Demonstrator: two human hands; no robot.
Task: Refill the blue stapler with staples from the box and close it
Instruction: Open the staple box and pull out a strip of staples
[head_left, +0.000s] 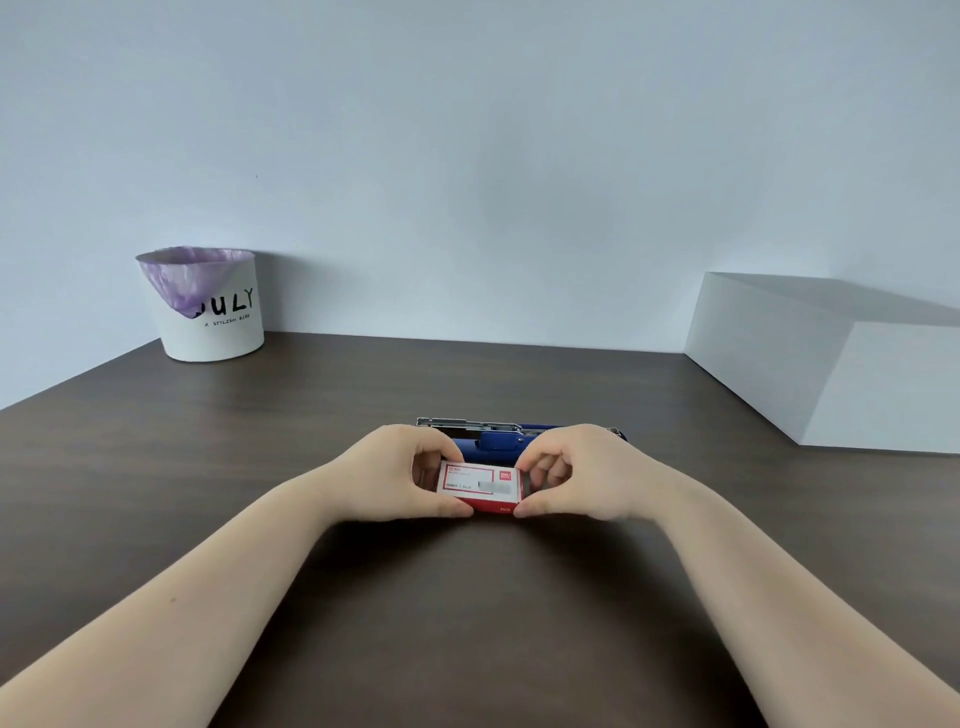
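Note:
A small red and white staple box (480, 484) sits at the middle of the dark table, held from both ends. My left hand (402, 473) grips its left end between thumb and fingers. My right hand (579, 470) grips its right end the same way. Just behind the box lies the blue stapler (501, 441), swung open, with its metal staple rail (467, 423) stretched to the left. My hands hide part of the stapler's body and both of its ends.
A white bucket (210, 306) with a purple liner stands at the back left against the wall. A large white block (826, 358) occupies the back right corner. The dark wooden table (467, 597) stretches toward me between my forearms.

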